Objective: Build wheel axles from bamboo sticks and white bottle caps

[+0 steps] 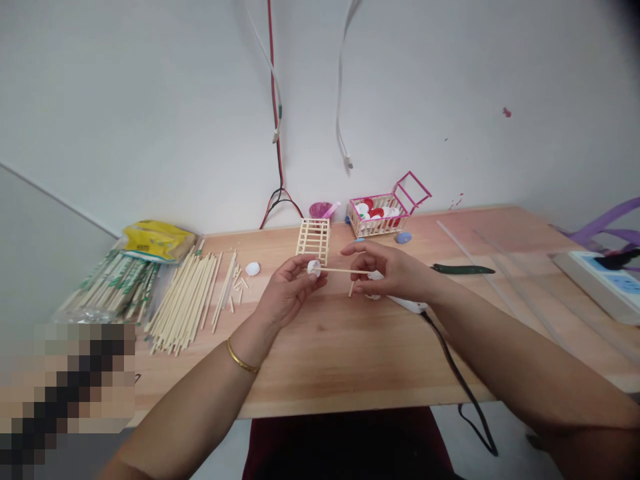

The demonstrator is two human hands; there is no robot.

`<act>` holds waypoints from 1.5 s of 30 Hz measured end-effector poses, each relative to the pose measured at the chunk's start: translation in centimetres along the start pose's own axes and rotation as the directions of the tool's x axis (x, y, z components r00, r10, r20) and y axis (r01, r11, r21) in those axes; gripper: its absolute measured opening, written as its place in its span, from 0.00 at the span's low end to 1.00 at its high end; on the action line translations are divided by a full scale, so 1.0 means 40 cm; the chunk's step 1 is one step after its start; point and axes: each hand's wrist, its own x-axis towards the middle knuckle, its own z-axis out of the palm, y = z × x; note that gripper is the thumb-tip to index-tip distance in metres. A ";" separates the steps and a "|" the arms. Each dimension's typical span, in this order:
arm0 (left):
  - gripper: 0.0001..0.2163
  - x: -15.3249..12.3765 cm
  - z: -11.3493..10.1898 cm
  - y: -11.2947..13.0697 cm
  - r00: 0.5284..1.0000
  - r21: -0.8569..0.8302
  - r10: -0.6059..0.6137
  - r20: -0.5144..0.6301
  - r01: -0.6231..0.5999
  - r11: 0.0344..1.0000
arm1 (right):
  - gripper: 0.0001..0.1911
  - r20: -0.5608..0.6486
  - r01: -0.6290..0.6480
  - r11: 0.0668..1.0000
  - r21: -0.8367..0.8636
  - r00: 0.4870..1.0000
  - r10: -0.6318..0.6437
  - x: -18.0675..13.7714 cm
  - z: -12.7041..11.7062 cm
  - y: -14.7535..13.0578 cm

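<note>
My left hand (286,292) pinches a white bottle cap (313,269) between thumb and fingers. A thin wooden stick (337,270) runs level from this cap to my right hand (395,272). The right hand's fingers curl loosely round the stick's far end, with its index finger stretched out above. Another white cap (375,275) shows between the right fingers and thumb, partly hidden. Just behind the hands stands a small frame of wooden sticks (314,233). Under the right hand lies a white glue gun (407,305), its front hidden.
Loose wooden sticks (183,300) and bagged sticks (115,280) lie left, beneath a yellow packet (157,241). A stick-built cart (377,217) holding red and white caps stands at the back near a pink bowl (320,211). A green knife (463,269) and power strip (600,283) lie right.
</note>
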 end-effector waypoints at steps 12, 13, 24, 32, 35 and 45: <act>0.18 -0.001 0.001 0.002 0.979 0.276 0.204 -0.012 -0.192 0.942 | 0.17 -0.085 -0.032 0.956 -0.293 0.996 0.007 0.011 -0.018 0.024; 0.18 -0.002 0.001 0.002 0.980 0.295 0.200 -0.007 -0.189 0.937 | 0.16 -0.089 -0.030 0.954 -0.297 0.996 0.003 0.012 -0.017 0.025; 0.17 -0.013 0.010 -0.003 0.979 0.393 0.201 0.040 -0.201 0.897 | 0.14 -0.141 -0.046 0.972 -0.230 0.990 0.013 0.021 0.001 0.025; 0.18 -0.015 0.009 -0.007 0.973 0.398 0.220 0.062 -0.227 0.889 | 0.13 -0.152 -0.090 0.983 -0.162 0.986 0.066 0.022 0.006 0.026; 0.23 -0.015 0.012 -0.005 0.978 0.346 0.203 0.057 -0.210 0.914 | 0.13 -0.151 -0.103 0.988 -0.114 0.985 0.085 0.022 0.004 0.029; 0.13 -0.014 0.009 0.006 0.993 -0.079 -0.103 0.058 0.108 0.991 | 0.14 -0.114 -0.074 0.995 -0.073 0.991 0.065 0.019 -0.005 0.036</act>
